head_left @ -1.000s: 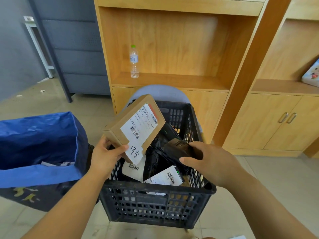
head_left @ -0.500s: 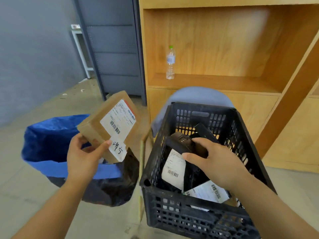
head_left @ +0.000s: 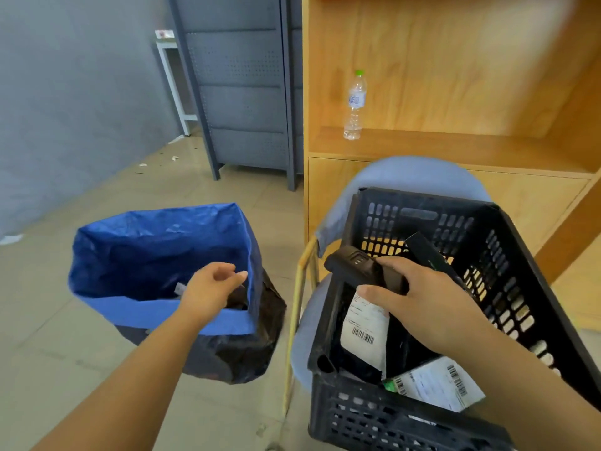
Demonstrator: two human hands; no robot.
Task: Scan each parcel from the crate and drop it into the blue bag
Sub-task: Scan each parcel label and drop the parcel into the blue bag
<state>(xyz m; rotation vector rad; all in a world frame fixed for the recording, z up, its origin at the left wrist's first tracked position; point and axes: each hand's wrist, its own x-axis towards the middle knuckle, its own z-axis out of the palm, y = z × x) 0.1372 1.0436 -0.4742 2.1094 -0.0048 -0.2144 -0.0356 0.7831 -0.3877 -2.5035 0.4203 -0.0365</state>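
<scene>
Left of the crate (head_left: pixel 507 281), our left hand (head_left: pixel 209 289) hangs over the mouth of the blue bag (head_left: pixel 153 249), fingers loose and empty. A white label corner (head_left: pixel 180 289) shows inside the bag, so we judge at least one parcel dropped. Over the crate, our right hand (head_left: pixel 422 309) wraps its fingers round the black scanner (head_left: pixel 357 270). At least two labelled parcels (head_left: pixel 366 330) lie inside the crate, left to do. The crate sits on a pale blue chair (head_left: pixel 416 174) on the tiled floor (head_left: pixel 227 402). Behind the crate, a water bottle (head_left: pixel 355 105) stands on a wooden shelf (head_left: pixel 455 144).
</scene>
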